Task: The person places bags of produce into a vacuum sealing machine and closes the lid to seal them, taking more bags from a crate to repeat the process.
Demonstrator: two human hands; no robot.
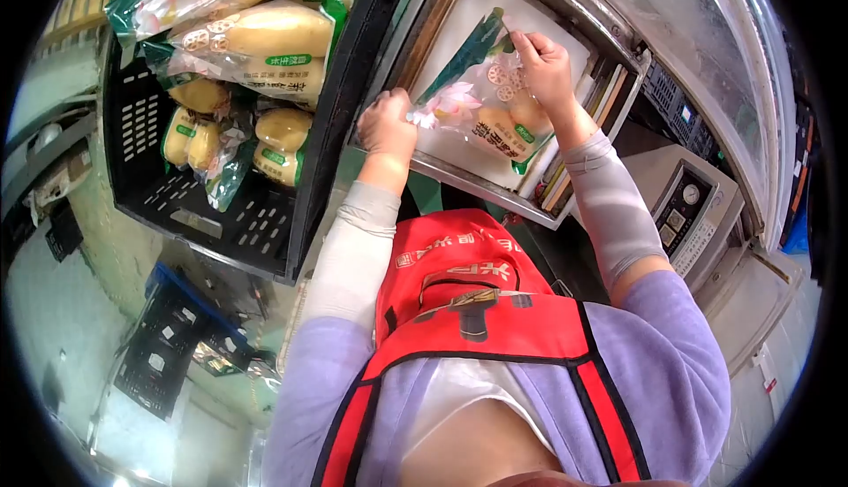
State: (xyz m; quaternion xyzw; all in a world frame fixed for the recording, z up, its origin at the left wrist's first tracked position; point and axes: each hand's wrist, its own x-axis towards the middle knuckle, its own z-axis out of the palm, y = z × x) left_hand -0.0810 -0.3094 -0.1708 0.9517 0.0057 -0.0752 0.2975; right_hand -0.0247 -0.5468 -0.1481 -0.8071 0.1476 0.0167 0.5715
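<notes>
A clear, green-edged bag of lotus root (pixel 506 125), printed with a pink lotus flower, lies on the white bed of a metal vacuum-sealing machine (pixel 415 162). Pale root pieces show through its lower right part. My right hand (pixel 548 76) pinches the bag's upper right edge between thumb and fingers. At the bag's left corner, by the machine's metal rim, my left hand (pixel 389 125) is closed with curled fingers on the film. The exact grip of those fingertips is partly hidden.
On the left stands a black plastic crate (pixel 208 235) with several bagged lotus roots (pixel 265 32), some piled up to its rim. The machine's clear lid (pixel 658 10) is raised at the upper right. A control panel with a gauge (pixel 689 195) sits at the right.
</notes>
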